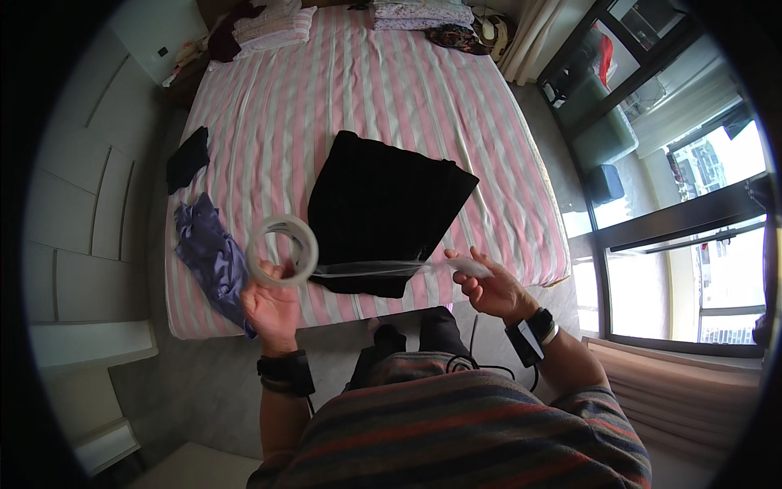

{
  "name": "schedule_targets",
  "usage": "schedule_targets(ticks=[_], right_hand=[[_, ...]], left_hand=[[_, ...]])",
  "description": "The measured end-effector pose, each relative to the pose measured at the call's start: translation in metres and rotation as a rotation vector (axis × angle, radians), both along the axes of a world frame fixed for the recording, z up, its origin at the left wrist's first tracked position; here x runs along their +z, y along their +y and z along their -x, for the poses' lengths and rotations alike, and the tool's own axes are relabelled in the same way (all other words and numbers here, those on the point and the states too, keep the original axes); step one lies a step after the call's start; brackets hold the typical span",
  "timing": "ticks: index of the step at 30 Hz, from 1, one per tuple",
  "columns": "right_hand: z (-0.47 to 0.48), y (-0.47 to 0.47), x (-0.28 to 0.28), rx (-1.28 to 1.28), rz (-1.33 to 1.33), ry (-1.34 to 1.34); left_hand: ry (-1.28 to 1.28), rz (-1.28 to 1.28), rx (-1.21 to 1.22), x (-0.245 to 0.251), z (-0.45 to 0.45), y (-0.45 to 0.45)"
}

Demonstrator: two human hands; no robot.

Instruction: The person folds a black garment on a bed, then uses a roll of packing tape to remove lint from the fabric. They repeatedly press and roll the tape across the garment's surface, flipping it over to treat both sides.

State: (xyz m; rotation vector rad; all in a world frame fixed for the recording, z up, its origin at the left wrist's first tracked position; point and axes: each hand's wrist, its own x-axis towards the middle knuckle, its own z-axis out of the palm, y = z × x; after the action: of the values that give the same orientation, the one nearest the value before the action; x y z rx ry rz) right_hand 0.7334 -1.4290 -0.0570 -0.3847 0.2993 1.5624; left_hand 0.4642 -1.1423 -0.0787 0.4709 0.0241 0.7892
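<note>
My left hand (274, 308) holds a roll of clear adhesive tape (310, 247), its fingers hooked through the ring from below. A pulled-out strip of tape (372, 269) runs from the roll across to my right hand (493, 292). There the thumb and fingers grip a whitish, bunched end of the tape (470, 267). Under the taut strip lies a folded black garment (385, 202) on the bed, near its front edge. Just left of the roll, a crumpled purple satin-like garment (211, 257) reaches down to the bed's edge.
The bed has a pink-and-white striped sheet (275, 122). A small dark folded cloth (188, 160) lies at its left edge. Folded bedding (421, 15) and pillows (275, 27) are at the far end. Wardrobe doors (79, 202) stand left; glazed doors (666, 257) are at right.
</note>
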Motion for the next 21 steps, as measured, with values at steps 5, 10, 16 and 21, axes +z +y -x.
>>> schedule_targets(ticks=[5, 10, 16, 21], right_hand=[[-0.01, -0.003, -0.013, -0.001, -0.058, -0.175], [-0.048, 0.007, -0.007, 0.228, 0.106, -0.797], [-0.082, 0.032, 0.003, 0.296, -0.159, -1.108], [-0.082, 0.042, -0.009, 0.394, -0.278, -0.958]], left_hand=[[-0.075, -0.097, -0.049, 0.043, -0.013, -0.004], [0.407, -0.306, 0.185, 0.117, -0.062, -0.039], [0.552, -0.564, 0.305, 0.206, -0.105, -0.067], [0.517, -0.569, 0.367, 0.253, -0.126, -0.087]])
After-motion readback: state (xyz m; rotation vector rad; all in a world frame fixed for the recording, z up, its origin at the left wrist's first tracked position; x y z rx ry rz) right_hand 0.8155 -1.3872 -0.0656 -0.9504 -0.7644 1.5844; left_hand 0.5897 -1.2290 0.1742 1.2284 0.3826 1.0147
